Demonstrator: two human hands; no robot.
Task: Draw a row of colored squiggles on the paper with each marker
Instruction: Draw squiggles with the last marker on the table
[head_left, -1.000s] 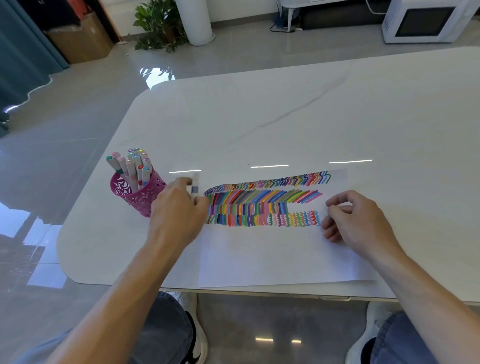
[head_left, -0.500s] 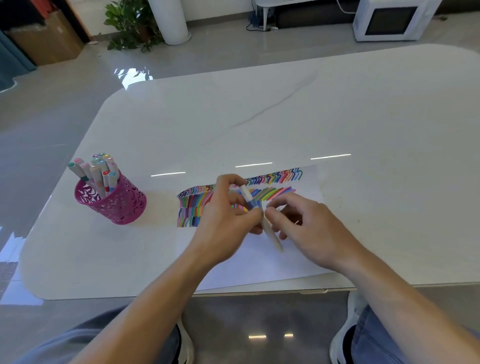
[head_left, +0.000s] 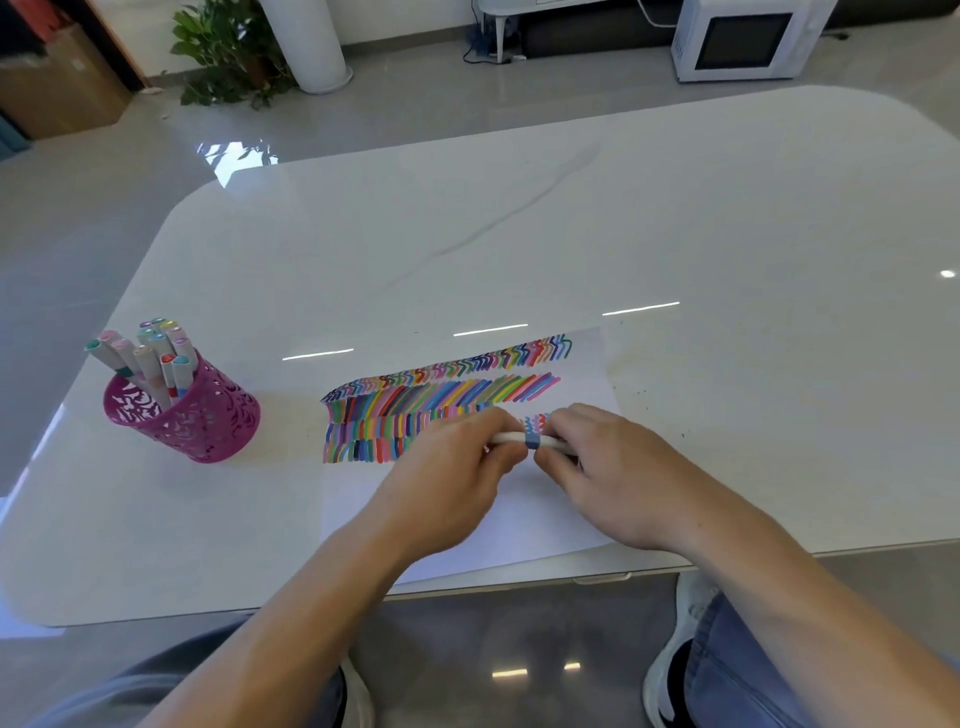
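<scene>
A white sheet of paper (head_left: 457, 525) lies near the table's front edge, its upper part filled with rows of coloured strokes and squiggles. Over the right end of the squiggle row, a white marker with a blue band (head_left: 524, 440) lies level between both hands. My left hand (head_left: 452, 467) grips its left end. My right hand (head_left: 608, 467) grips its right end, fingers curled round it. The marker's tip and cap are hidden by the fingers.
A pink perforated pen cup (head_left: 208, 421) holding several markers stands to the left of the paper. The white table's front edge (head_left: 597, 574) runs just below the sheet. A microwave (head_left: 743, 41) and a potted plant (head_left: 228, 52) sit on the floor beyond the table.
My left hand carried the marker from beside the pen cup to the paper's right part. My right hand came in and took hold of its other end. The marker has turned level.
</scene>
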